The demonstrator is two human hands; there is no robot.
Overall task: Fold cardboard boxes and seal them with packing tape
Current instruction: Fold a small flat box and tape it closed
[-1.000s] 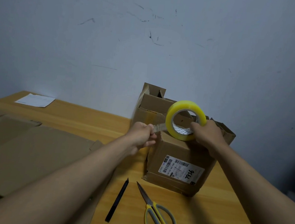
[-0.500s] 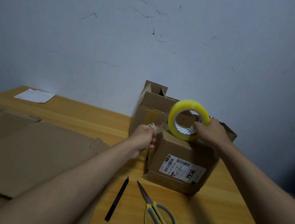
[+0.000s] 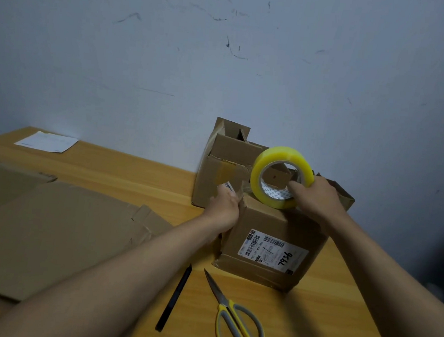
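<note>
Two hands over the near box [image 3: 272, 226], mid worktop [image 3: 139, 177]. Right hand [image 3: 317, 198] grips the tape roll [image 3: 281, 177], fingers hooked into the core, roll standing on edge on the box's top, at its far side. Left hand [image 3: 226, 203] sits at the top left corner of the box, fingers curled, pinching the pulled-out tape end; clear strip runs from the roll to that hand. Near box stands upright, shipping label [image 3: 272, 250] on its near face with handwritten marks. Second box [image 3: 223, 173] just behind it on the left, against the wall [image 3: 225, 61], top flaps up, old tape patch on its near face. Scissors [image 3: 234, 320], yellow and grey handles, lie on the worktop near the viewer, blades closed, tips pointing at the near box. Black pen [image 3: 174, 297] lies just left of the scissors, apart from them. Flattened cardboard [image 3: 48, 233] spread over the left half of the worktop, partly under the left forearm. White paper [image 3: 47, 141] at the far left corner by the wall, well apart from the rest.
</note>
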